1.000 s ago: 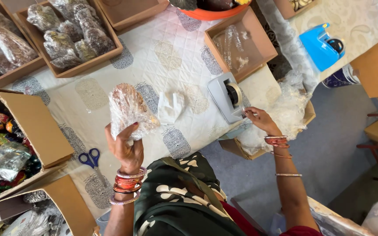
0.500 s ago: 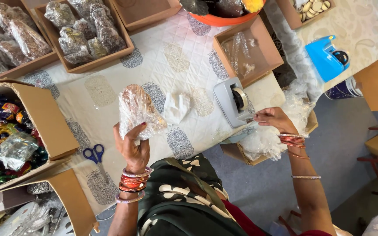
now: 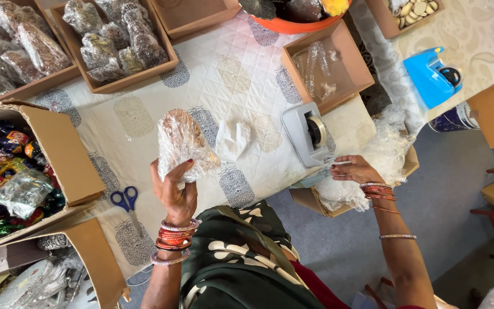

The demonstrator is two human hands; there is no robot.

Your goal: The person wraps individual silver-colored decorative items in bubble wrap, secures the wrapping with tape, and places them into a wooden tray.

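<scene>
My left hand [image 3: 174, 191] holds up a clear plastic packet [image 3: 181, 143] filled with brownish contents, above the patterned white tablecloth [image 3: 235, 74]. My right hand [image 3: 354, 170] is at the table's near edge just below a grey tape dispenser [image 3: 307, 133], fingers pinched on what looks like a strip of clear tape. A crumpled white wrapper [image 3: 232, 138] lies on the cloth between the packet and the dispenser.
Cardboard boxes of filled packets [image 3: 115, 40] sit at the back left, one with colourful wrapped items [image 3: 7, 171] at left. Blue-handled scissors [image 3: 126, 200], a box of clear bags [image 3: 321, 63], an orange bowl [image 3: 293, 24], a blue dispenser [image 3: 433, 75] and a low box of plastic [image 3: 373, 171] are around.
My right hand has moved up from the low box of plastic to the tape dispenser's front edge. The left hand keeps the packet raised, nearly unmoved.
</scene>
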